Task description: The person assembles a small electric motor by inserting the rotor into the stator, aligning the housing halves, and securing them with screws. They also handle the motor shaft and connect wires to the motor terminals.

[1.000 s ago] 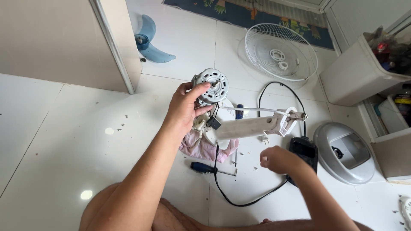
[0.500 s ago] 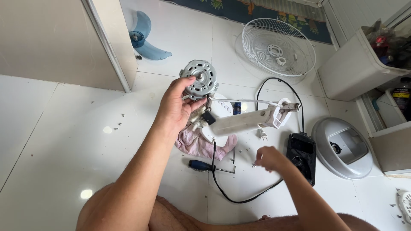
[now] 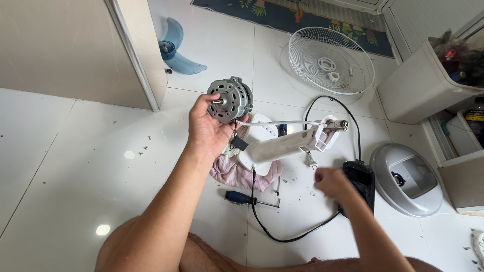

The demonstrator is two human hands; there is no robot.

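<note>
The left hand (image 3: 209,128) grips a round grey metal fan motor (image 3: 231,98) — lifted above the white plastic fan neck (image 3: 287,146); the right hand (image 3: 334,182) hovers loosely curled, empty, near the black cord (image 3: 282,236).

Grey motor (image 3: 231,99), pink cloth (image 3: 237,174), translucent blue fan blade (image 3: 177,50), white grille (image 3: 330,60), black cord (image 3: 282,234)

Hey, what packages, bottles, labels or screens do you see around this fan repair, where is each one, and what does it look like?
No screens or signs show.
Dark bottle with a pale label: far right edge, in the open white cabinet; print too small to tell.
Crumpled clear wrappers with a red item: top right, in the white plastic bin.
Grey round fan motor: in the left hand; no label visible.
</note>
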